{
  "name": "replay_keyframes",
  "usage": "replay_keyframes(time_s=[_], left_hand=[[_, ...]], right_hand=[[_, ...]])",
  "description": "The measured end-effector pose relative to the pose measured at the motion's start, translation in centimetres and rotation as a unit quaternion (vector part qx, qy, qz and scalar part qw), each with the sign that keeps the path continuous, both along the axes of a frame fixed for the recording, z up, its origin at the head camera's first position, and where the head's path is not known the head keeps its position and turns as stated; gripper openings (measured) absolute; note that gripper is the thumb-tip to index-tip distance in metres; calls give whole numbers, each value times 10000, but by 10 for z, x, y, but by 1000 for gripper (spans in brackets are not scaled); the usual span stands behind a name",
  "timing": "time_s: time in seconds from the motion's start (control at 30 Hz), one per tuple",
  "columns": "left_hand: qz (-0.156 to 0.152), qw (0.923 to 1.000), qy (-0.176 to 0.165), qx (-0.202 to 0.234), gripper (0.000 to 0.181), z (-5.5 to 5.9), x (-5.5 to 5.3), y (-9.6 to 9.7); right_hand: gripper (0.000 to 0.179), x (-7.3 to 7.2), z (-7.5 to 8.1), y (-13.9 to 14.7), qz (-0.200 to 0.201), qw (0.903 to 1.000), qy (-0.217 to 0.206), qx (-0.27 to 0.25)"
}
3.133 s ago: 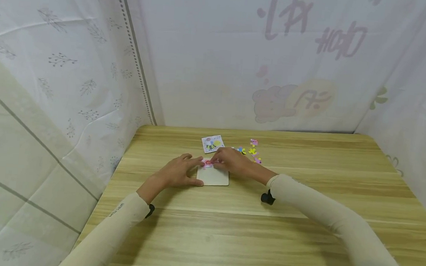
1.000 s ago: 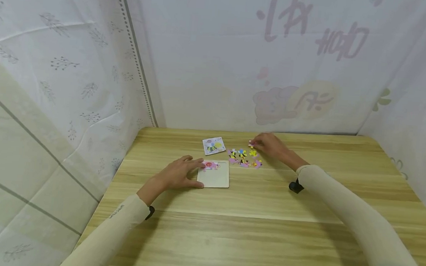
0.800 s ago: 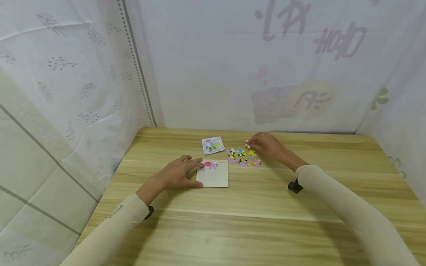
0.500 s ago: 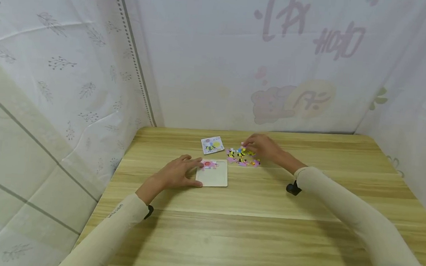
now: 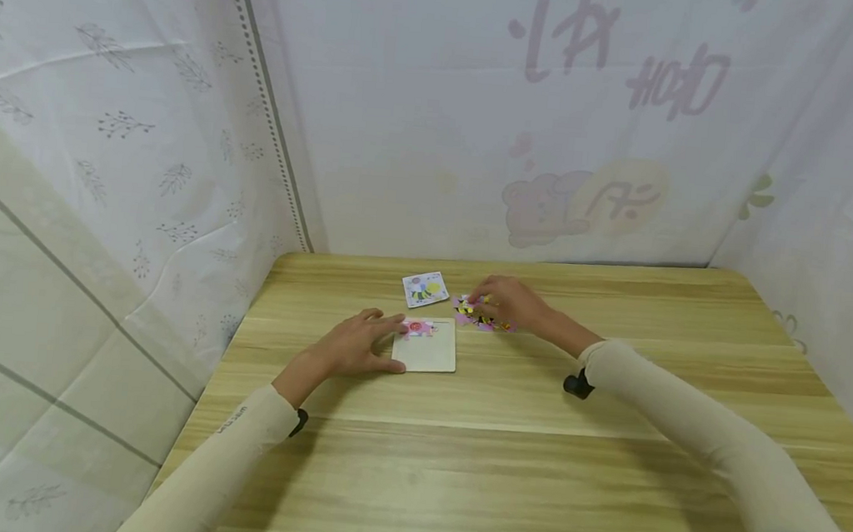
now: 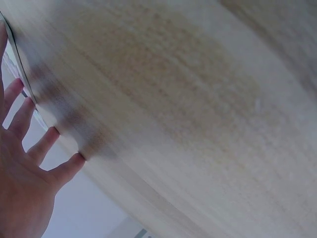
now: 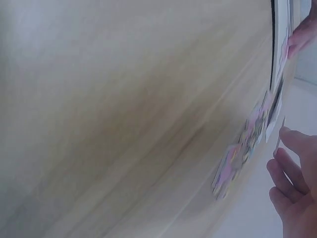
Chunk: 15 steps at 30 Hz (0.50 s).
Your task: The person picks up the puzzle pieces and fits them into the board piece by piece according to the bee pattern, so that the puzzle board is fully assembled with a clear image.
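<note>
My left hand rests at the left side of a small white puzzle board, thumb near the close corner and fingers spread along the far left edge. Along the board's top lie a few joined pink puzzle pieces, partly under the fingertips. My right hand hovers over the loose puzzle pieces, which are pink, yellow and black. Between its thumb and fingertips it pinches one thin puzzle piece, seen edge-on in the right wrist view and raised above the others.
Behind the board lies a square picture card with a bee on it. The wooden table stretches toward me and to both sides. A pale printed curtain hangs at the back and sides.
My right hand has gone from the board to the far right of the loose pieces, taken a puzzle piece there, and come back leftward and nearer with it. The left hand has stayed put.
</note>
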<state>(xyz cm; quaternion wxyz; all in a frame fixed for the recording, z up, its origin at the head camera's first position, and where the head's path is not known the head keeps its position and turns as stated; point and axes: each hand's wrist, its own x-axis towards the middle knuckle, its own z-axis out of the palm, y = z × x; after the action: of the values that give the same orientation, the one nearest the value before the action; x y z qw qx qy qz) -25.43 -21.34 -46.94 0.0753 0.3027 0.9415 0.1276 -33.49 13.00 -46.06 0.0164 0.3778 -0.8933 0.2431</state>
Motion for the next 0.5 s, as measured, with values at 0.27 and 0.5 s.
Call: replay_keyframes(time_s=[0.27, 0.5], left_hand=[[-7, 10000, 9, 6, 81, 1, 0, 0], [-6, 10000, 1, -3, 81, 1, 0, 0]], right_hand=[[14, 9, -3, -15, 316, 9986, 354, 215], [14, 19, -3, -25, 514, 9985, 165, -5]])
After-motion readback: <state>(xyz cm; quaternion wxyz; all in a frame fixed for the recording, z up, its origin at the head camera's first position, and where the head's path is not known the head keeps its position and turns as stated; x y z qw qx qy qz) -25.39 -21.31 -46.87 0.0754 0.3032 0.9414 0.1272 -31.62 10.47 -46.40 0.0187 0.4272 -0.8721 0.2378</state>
